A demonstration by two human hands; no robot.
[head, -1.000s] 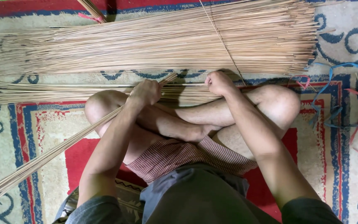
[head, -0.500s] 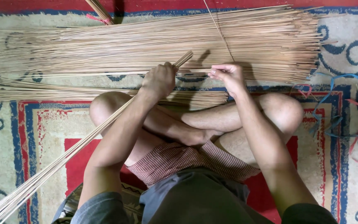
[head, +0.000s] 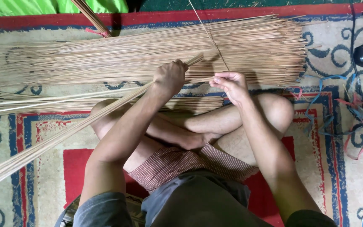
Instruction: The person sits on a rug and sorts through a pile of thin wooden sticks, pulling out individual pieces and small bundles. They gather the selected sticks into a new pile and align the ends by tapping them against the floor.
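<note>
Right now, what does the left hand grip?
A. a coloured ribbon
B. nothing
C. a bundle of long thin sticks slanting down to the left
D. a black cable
C: the left hand is closed round a slanting stick bundle, its tip poking out past the fist.

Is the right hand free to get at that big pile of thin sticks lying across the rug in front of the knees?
Probably yes: the right hand already sits at the near edge of the big stick pile, with nothing between them.

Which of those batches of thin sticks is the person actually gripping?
The slanted bundle running from lower left up into the left hand. The big pile and the smaller row lie flat on the rug, ungripped.
</note>
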